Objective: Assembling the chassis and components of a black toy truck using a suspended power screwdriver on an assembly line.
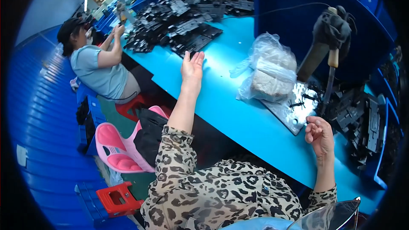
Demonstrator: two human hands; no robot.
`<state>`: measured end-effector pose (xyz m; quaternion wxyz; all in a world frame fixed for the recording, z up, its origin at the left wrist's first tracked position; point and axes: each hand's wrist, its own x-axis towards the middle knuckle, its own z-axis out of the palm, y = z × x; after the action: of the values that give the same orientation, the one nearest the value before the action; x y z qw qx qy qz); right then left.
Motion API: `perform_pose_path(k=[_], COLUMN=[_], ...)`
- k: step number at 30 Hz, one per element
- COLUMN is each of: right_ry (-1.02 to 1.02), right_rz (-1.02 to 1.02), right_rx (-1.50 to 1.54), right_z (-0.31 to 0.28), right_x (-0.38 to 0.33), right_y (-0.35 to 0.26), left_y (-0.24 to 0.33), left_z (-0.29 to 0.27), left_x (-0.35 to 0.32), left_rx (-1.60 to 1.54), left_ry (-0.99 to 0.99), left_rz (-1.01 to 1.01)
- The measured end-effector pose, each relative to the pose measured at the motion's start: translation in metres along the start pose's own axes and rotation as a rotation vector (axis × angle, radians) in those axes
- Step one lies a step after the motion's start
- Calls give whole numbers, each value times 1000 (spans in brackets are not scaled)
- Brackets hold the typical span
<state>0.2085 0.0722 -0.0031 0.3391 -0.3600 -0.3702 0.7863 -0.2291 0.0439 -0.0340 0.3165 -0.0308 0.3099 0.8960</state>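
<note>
My left hand [192,70] is stretched out over the blue table [221,98], palm up with its fingers extended and nothing in it. Just beyond its fingertips lies a large pile of black plastic parts [187,12]. My right hand [320,134] is curled, thumb and fingers pinched together beside a shiny metal plate [298,113]. A dark speck shows at those fingertips, too small to name. Small black pieces [296,104] lie on the plate. Behind it stands an upright tool with a wooden handle [333,58] and dark wrapping around its top.
A block wrapped in clear plastic [270,74] sits beside the plate. More black parts [358,117] are heaped at the right by a blue bin [383,153]. A co-worker [104,66] sits at the far left. A pink seat [121,149] and a red stool [118,199] are on my left.
</note>
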Motion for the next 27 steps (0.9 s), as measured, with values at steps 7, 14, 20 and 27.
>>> perform_pose_path(k=[7,14,20,27], right_ry=[41,419,550,911], right_rz=[6,-580,-670,-804], right_rx=[-209,-1243,-1502,-1829], right_z=[10,-7,-33,-55], right_x=[1,-23,-15,-23], right_y=[-12,-20,-51,-86], left_y=[-19,-42,-67,-74], left_z=[-7,32,39,37], left_x=[-40,-135,-181,-202], left_rx=[141,388,383,420], left_ry=[-150,-316,-515,-553], left_rz=[-255,-239,-411,-537])
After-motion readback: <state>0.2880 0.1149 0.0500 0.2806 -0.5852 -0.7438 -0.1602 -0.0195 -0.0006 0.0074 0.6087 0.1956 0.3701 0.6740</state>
